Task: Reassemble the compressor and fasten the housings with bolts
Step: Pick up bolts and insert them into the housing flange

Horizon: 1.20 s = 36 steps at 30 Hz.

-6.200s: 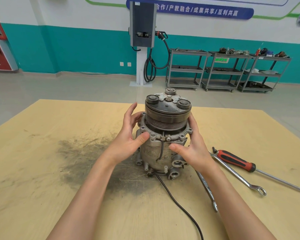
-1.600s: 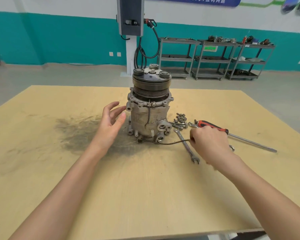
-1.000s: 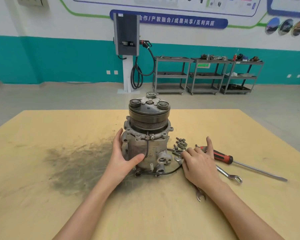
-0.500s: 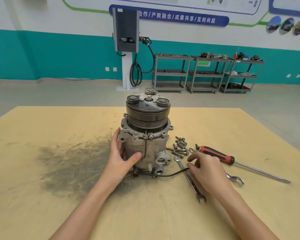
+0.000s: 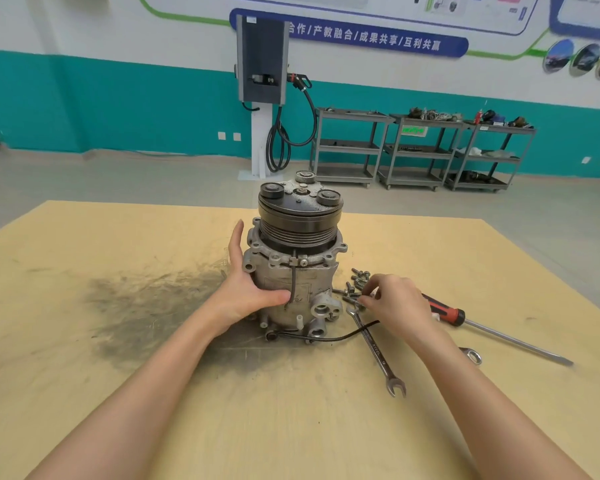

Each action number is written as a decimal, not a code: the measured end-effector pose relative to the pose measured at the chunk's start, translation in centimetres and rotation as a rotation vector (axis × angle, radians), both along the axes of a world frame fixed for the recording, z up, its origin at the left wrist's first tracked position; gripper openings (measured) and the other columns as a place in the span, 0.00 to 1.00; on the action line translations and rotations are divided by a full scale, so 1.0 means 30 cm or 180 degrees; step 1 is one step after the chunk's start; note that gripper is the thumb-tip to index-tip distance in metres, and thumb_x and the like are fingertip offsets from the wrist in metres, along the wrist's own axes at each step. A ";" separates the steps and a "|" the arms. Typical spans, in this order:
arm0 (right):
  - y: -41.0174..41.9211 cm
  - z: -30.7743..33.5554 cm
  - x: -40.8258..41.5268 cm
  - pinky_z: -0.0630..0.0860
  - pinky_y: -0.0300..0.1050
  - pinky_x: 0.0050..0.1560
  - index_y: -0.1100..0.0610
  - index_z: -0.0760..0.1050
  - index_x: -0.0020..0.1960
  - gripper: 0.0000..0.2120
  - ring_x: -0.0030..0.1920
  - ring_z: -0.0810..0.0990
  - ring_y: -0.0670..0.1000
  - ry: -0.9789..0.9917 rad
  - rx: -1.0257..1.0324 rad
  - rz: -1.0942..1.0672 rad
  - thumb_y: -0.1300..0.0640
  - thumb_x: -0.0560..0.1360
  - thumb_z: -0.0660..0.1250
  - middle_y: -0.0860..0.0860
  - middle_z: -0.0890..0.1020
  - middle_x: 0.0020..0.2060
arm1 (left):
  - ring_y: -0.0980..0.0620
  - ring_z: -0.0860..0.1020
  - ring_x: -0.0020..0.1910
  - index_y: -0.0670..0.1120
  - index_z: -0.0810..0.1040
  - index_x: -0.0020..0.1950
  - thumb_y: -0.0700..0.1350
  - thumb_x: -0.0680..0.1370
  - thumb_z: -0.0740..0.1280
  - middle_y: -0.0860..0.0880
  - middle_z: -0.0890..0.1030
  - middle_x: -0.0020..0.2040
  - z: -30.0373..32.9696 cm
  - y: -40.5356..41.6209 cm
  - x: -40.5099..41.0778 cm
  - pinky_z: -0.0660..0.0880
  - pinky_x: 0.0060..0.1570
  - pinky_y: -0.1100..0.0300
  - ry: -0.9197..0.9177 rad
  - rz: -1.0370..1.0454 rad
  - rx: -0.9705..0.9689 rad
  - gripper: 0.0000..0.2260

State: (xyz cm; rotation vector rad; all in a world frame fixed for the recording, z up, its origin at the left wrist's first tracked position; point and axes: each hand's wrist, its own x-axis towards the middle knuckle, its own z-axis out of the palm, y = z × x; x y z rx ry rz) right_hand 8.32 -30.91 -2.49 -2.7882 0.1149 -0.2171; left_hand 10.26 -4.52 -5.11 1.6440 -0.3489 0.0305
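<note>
While the right hand [image 5: 397,303] curls over the bolt pile, its fingertips [image 5: 362,299] pinch what appears to be one bolt [image 5: 351,299], shank lying roughly 3-to-9 o'clock on the table [image 5: 118,393]; the knuckles hide the grip, so a firm hold is only probable. Remaining bolts [image 5: 358,277]: loose heap at 11 o'clock from that hand, just beside the compressor's foot, count not legible. Compressor [image 5: 297,261]: upright, long axis vertical, pulley uppermost, at 9 to 10 o'clock from the right hand and near it. Left hand [image 5: 248,289]: wrapped on the housing's left flank, thumb across the front, fingers straight up the side, steadying. Flange bolt holes nearest the right hand face 3 o'clock; far-side holes hidden. Wrench [image 5: 376,351]: at 6 o'clock, partly crossed by the black cable [image 5: 326,337]. Screwdriver [image 5: 465,318]: at 3 o'clock, handle partly behind the wrist.
</note>
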 end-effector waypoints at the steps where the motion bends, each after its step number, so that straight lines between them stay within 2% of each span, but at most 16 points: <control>1: 0.004 -0.006 -0.001 0.75 0.45 0.41 0.49 0.78 0.51 0.05 0.47 0.79 0.54 0.0005 -0.0085 0.0020 0.50 0.76 0.69 0.49 0.80 0.45 | 0.72 0.72 0.63 0.68 0.37 0.75 0.48 0.58 0.82 0.78 0.71 0.61 0.005 -0.001 0.009 0.73 0.54 0.73 -0.0052 -0.0063 0.0008 0.63; 3: 0.008 -0.020 -0.005 0.72 0.45 0.41 0.50 0.78 0.52 0.06 0.49 0.79 0.54 -0.0010 -0.0257 0.0048 0.50 0.77 0.68 0.50 0.81 0.48 | 0.71 0.72 0.63 0.67 0.40 0.76 0.45 0.59 0.81 0.79 0.71 0.59 0.001 -0.013 0.010 0.73 0.53 0.75 -0.0155 -0.0004 -0.0009 0.61; 6: 0.003 -0.035 -0.006 0.73 0.45 0.43 0.50 0.77 0.55 0.08 0.51 0.80 0.54 -0.0032 -0.0284 0.0069 0.50 0.77 0.67 0.50 0.82 0.50 | 0.64 0.74 0.65 0.72 0.46 0.74 0.44 0.60 0.81 0.69 0.75 0.64 -0.019 -0.027 -0.005 0.74 0.56 0.71 -0.0250 0.0195 -0.0096 0.58; 8: -0.002 -0.039 -0.001 0.73 0.45 0.43 0.51 0.77 0.56 0.09 0.51 0.80 0.54 -0.0046 -0.0256 0.0072 0.50 0.77 0.67 0.50 0.82 0.50 | 0.61 0.74 0.67 0.74 0.48 0.73 0.43 0.60 0.82 0.62 0.74 0.67 -0.015 -0.031 -0.013 0.74 0.59 0.67 -0.0311 0.0288 -0.0135 0.57; 10: -0.004 -0.043 0.003 0.73 0.45 0.44 0.52 0.78 0.56 0.09 0.51 0.79 0.54 -0.0077 -0.0240 0.0097 0.51 0.77 0.68 0.51 0.81 0.51 | 0.59 0.75 0.67 0.74 0.48 0.73 0.43 0.60 0.82 0.59 0.73 0.69 -0.009 -0.035 -0.024 0.74 0.63 0.62 -0.0377 0.0357 -0.0167 0.57; 13: -0.013 -0.048 0.010 0.73 0.45 0.43 0.53 0.78 0.54 0.08 0.50 0.78 0.54 -0.0111 -0.0052 0.0103 0.53 0.76 0.68 0.51 0.79 0.49 | 0.59 0.75 0.66 0.72 0.48 0.74 0.44 0.59 0.82 0.64 0.75 0.65 -0.018 -0.047 -0.045 0.74 0.63 0.62 -0.0445 0.0459 -0.0152 0.57; 16: -0.035 -0.036 0.023 0.77 0.46 0.40 0.54 0.77 0.51 0.05 0.41 0.79 0.50 -0.0259 0.0490 0.0108 0.55 0.76 0.69 0.48 0.80 0.42 | 0.61 0.76 0.65 0.71 0.48 0.74 0.46 0.58 0.82 0.68 0.76 0.63 -0.023 -0.057 -0.063 0.73 0.64 0.62 -0.0470 0.0521 -0.0154 0.58; 19: -0.058 -0.014 0.031 0.75 0.38 0.38 0.53 0.77 0.50 0.04 0.40 0.78 0.45 -0.0418 0.0973 0.0158 0.58 0.76 0.68 0.45 0.80 0.39 | 0.62 0.74 0.66 0.72 0.46 0.74 0.47 0.58 0.82 0.69 0.74 0.64 -0.006 -0.059 -0.076 0.70 0.67 0.55 -0.0455 0.0464 -0.0151 0.58; 21: -0.065 -0.011 0.030 0.76 0.42 0.42 0.51 0.76 0.50 0.05 0.42 0.78 0.46 -0.0329 0.0934 0.0213 0.59 0.76 0.68 0.45 0.81 0.42 | 0.62 0.73 0.67 0.72 0.45 0.73 0.48 0.59 0.82 0.65 0.71 0.69 0.009 -0.053 -0.082 0.69 0.69 0.53 -0.0403 0.0355 -0.0132 0.59; 23: -0.069 -0.018 0.026 0.76 0.46 0.47 0.50 0.76 0.50 0.06 0.44 0.78 0.48 -0.0236 0.0767 0.0298 0.59 0.76 0.68 0.46 0.81 0.45 | 0.64 0.72 0.67 0.74 0.43 0.73 0.52 0.58 0.83 0.62 0.68 0.71 0.016 -0.043 -0.092 0.68 0.69 0.56 -0.0315 0.0286 -0.0119 0.59; 27: -0.080 -0.024 0.024 0.68 0.40 0.44 0.49 0.75 0.50 0.06 0.44 0.74 0.47 -0.0226 0.0605 0.0418 0.58 0.76 0.70 0.46 0.78 0.46 | 0.76 0.69 0.63 0.74 0.39 0.72 0.64 0.58 0.81 0.70 0.63 0.68 -0.011 -0.011 -0.127 0.68 0.56 0.78 -0.0188 0.0191 -0.0011 0.59; 29: -0.086 -0.026 0.029 0.66 0.41 0.46 0.51 0.75 0.51 0.07 0.49 0.73 0.50 -0.0139 0.0368 0.0375 0.57 0.75 0.70 0.48 0.75 0.47 | 0.77 0.67 0.64 0.75 0.39 0.72 0.67 0.58 0.79 0.63 0.63 0.72 -0.021 -0.003 -0.146 0.65 0.56 0.78 -0.0169 0.0296 0.0014 0.57; 32: -0.080 -0.028 0.034 0.65 0.41 0.47 0.53 0.78 0.53 0.07 0.51 0.70 0.51 -0.0037 0.0083 0.0294 0.57 0.75 0.71 0.50 0.71 0.48 | 0.71 0.68 0.67 0.73 0.41 0.73 0.61 0.63 0.77 0.54 0.65 0.76 -0.036 -0.005 -0.156 0.66 0.59 0.77 -0.0267 0.0472 -0.0116 0.53; 34: -0.070 -0.028 0.037 0.66 0.42 0.48 0.54 0.78 0.53 0.08 0.51 0.69 0.51 -0.0008 0.0046 0.0335 0.55 0.75 0.71 0.50 0.71 0.48 | 0.68 0.69 0.69 0.72 0.43 0.74 0.58 0.63 0.76 0.53 0.67 0.75 -0.047 -0.018 -0.160 0.67 0.65 0.70 -0.0348 0.0626 -0.0189 0.52; 36: -0.061 -0.028 0.040 0.67 0.43 0.48 0.53 0.79 0.53 0.07 0.53 0.71 0.52 0.0019 0.0042 0.0378 0.55 0.75 0.72 0.50 0.71 0.49 | 0.72 0.66 0.68 0.73 0.44 0.73 0.56 0.63 0.76 0.55 0.65 0.75 -0.056 -0.033 -0.163 0.65 0.63 0.72 -0.0401 0.0725 -0.0199 0.51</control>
